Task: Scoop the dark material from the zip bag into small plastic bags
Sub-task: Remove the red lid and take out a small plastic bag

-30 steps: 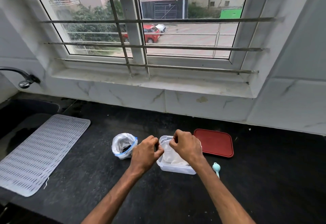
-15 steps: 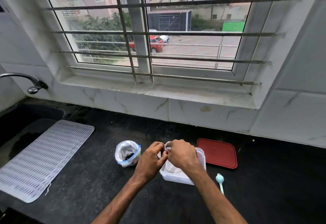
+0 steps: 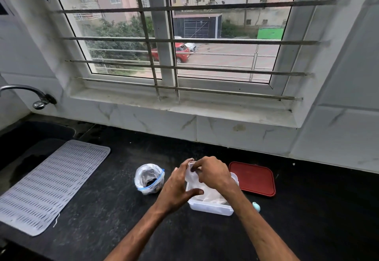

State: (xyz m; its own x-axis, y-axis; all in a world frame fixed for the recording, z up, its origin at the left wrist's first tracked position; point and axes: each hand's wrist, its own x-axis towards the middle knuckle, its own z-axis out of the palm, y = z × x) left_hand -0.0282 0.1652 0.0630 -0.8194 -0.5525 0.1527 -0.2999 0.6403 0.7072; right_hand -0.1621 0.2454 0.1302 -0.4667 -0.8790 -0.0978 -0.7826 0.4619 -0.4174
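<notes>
Zip bag (image 3: 149,178): one, standing open mid-counter, blue zip rim rolled down, just left of the tub.
Dark material (image 3: 151,183): there in the bottom of the zip bag; how much, can't tell.
Small bag (image 3: 189,175): one, clear, held up above the tub's back-left corner.
Right hand (image 3: 213,175): thumb and fingertips pinching the small bag's top edge.
Left hand (image 3: 176,191): spread, fingers straight up along the small bag's left side, thumb out over the tub.
Tub (image 3: 211,208): one, white, open, under both hands; crumpled clear plastic inside, number of pieces not clear.
Scoop (image 3: 256,206): one, pale teal, just right of the tub, mostly hidden by the right forearm.
Lid (image 3: 253,178): one, red, flat, beside the tub's right side, toward the counter's back edge.
Mat (image 3: 51,184): one, white, slotted, at the counter's left end.
Tap (image 3: 40,101): one, over the back-left corner.
Counter (image 3: 307,209): black stone.
</notes>
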